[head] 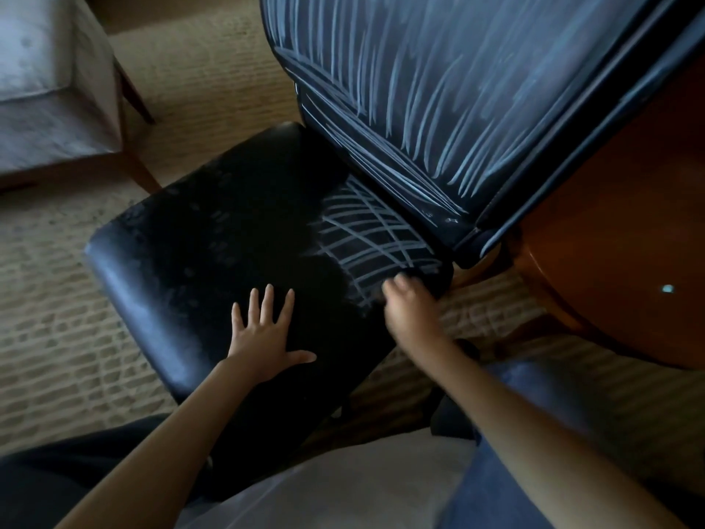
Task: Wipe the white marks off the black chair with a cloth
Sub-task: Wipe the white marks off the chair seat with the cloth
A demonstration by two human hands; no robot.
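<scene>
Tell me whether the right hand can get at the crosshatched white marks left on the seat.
Probably yes. The right hand already sits at the near edge of the crosshatched marks on the seat, with nothing between them. The left hand rests flat, clear of that patch.

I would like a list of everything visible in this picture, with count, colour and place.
Padded leather chair: one, black, centre.
Chalk-like marks on seat: many, white, crosshatched, back right corner.
Chalk-like marks on backrest: many, white, streaked, top right.
Upholstered armchair: one, grey, top left.
Round wooden table: one, brown, right.
Woven carpet: one, beige, underneath.
Cloth: hidden, if present.
Left hand: flat on seat.
Right hand: closed, blurred, at marks.
</scene>
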